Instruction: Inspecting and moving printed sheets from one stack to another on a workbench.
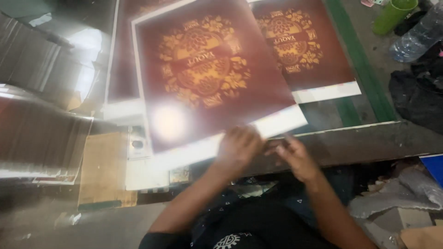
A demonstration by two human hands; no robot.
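Looking down, we see our left hand (pixel 237 146) gripping the near white edge of a glossy maroon sheet (pixel 207 74) printed with a gold floral emblem, fingers curled together over the border. Our right hand (pixel 295 157) sits just beside it at the same edge, blurred (we cannot tell how its fingers are set). The sheet is tilted up over a green-edged table (pixel 364 74), above a second matching sheet (pixel 304 46). A green cup (pixel 392 16) and a plastic bottle (pixel 417 34) stand far right.
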